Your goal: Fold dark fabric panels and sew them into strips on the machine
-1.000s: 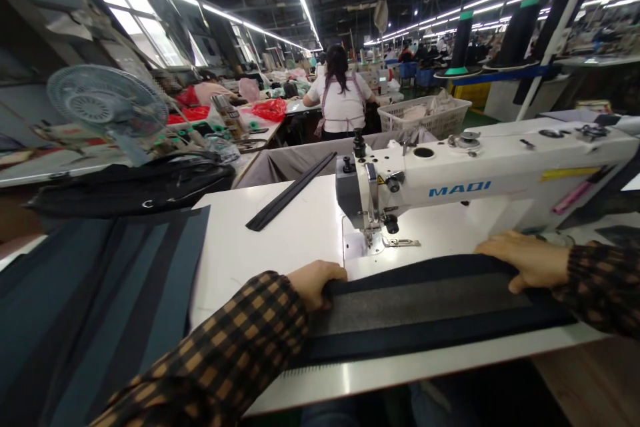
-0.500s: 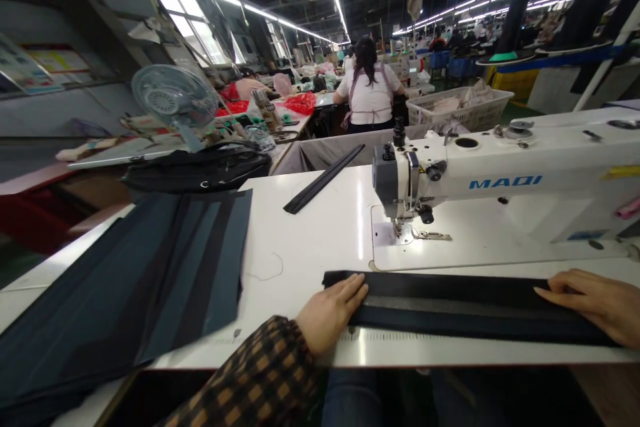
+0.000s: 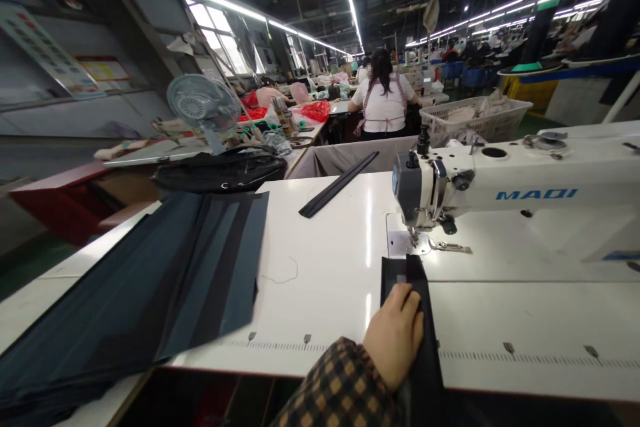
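Note:
A black fabric strip (image 3: pixel 425 347) runs lengthwise away from me, its far end just short of the needle area of the white sewing machine (image 3: pixel 530 180). Its near end hangs over the table's front edge. My left hand (image 3: pixel 397 333) lies on top of the strip, fingers together and bent, pressing on it; whether it pinches the fabric is hidden. My right hand is out of view. A narrow folded black strip (image 3: pixel 340 183) rests farther back on the white table (image 3: pixel 330 267).
Dark fabric panels (image 3: pixel 210 267) cover the table's left side. Behind them are a black bag (image 3: pixel 220 170) and a fan (image 3: pixel 204 107). A person (image 3: pixel 384 97) sits ahead with their back to me, beside a white basket (image 3: pixel 480 117).
The strip has turned from lying sideways to pointing at the machine, and my left hand moved right with it. My right hand has left the view. The camera view has shifted left.

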Demonstrator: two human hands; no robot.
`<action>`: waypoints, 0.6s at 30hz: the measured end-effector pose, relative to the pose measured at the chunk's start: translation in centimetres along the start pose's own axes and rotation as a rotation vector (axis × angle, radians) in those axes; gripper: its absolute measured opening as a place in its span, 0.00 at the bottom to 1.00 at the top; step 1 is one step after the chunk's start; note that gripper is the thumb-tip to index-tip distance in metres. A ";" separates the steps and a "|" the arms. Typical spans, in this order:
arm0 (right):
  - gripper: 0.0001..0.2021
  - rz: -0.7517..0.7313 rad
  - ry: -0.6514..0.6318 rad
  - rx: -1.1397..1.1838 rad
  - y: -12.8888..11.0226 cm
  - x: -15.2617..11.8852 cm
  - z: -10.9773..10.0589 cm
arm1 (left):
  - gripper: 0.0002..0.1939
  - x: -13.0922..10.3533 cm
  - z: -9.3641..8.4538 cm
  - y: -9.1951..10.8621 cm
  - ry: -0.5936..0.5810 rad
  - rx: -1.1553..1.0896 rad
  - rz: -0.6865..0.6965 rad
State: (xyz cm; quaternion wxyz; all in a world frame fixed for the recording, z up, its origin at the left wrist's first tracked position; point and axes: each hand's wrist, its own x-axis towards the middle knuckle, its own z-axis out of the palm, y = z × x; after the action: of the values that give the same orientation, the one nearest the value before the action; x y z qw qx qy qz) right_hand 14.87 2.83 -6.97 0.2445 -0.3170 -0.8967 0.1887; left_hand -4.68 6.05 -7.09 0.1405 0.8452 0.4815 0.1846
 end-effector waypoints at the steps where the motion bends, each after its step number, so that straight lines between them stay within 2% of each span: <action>1: 0.10 0.028 0.018 0.000 -0.2 0.0 0.5 | 0.13 -0.3 0.5 0.6 0.000 -0.001 0.004; 3: 0.11 0.144 0.093 0.004 0.6 0.6 0.9 | 0.12 -0.6 1.2 1.5 -0.007 0.015 0.002; 6: 0.12 0.382 0.251 0.017 3.8 2.6 0.2 | 0.13 -0.5 1.7 2.3 -0.019 0.033 0.022; 7: 0.11 0.413 0.267 0.019 5.0 3.4 -0.2 | 0.13 -0.4 1.7 2.4 -0.021 0.038 0.026; 10: 0.06 0.364 0.186 -0.010 7.1 5.2 -1.0 | 0.11 0.1 1.6 2.5 -0.034 0.047 0.018; 14: 0.05 0.318 0.087 -0.113 6.9 5.6 -1.1 | 0.11 0.9 1.6 2.6 -0.064 0.061 0.005; 18: 0.06 0.480 0.088 -0.106 6.5 6.0 -0.8 | 0.11 1.4 2.0 2.6 -0.068 0.071 -0.005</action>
State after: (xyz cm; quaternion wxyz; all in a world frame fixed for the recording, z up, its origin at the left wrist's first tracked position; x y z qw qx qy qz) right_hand 14.34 11.66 -7.63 0.2146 -0.5411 -0.7929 0.1802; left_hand -1.16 5.82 -7.53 0.1271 0.8542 0.4847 0.1384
